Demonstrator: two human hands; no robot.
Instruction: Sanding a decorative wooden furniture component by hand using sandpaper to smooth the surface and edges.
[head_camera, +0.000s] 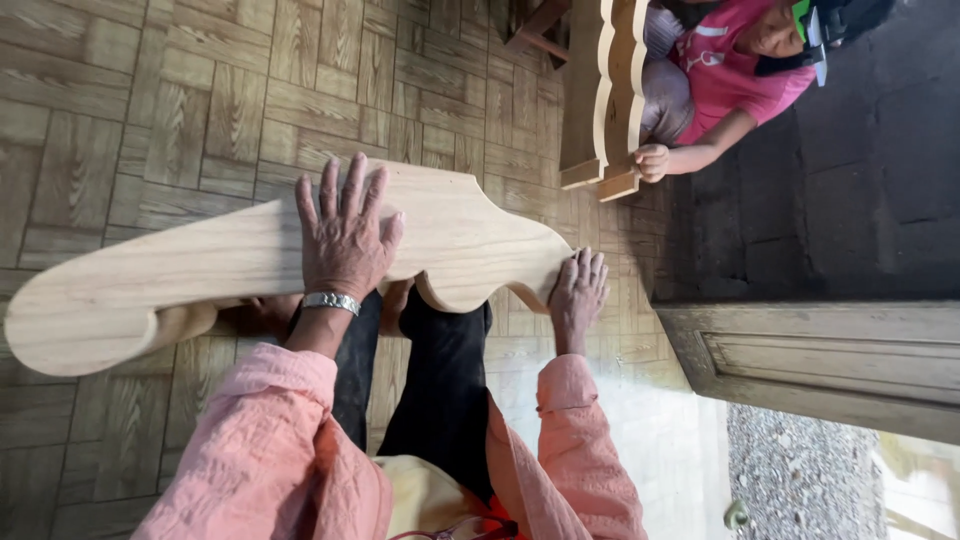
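Board: a pale, unfinished wooden board (200, 275) with a wavy, scalloped edge is lying across the person's lap, running from the rounded end at the far left to a curved tip near the right hand.
Left hand: the left hand (345, 235) is pressing flat on the middle of the board, fingers (330, 190) spread wide and open, gripping nothing; a silver watch (330, 301) is sitting on the wrist above a pink sleeve (270, 440).
Right hand: the right hand (577, 290) is resting on the curved tip of the board, fingers lying together and extended over the edge, not curled around it.
Legs: dark trousers (440, 380) are showing beneath the board.
Floor: a wooden parquet floor (180, 90) is lying under everything.
Other person: a co-worker in a pink shirt (730, 70) is crouching at the upper right, one hand (652, 162) touching the end of a stack of similar scalloped boards (605, 90) standing on edge.
Door: a wooden door panel (830, 365) is showing at the right.
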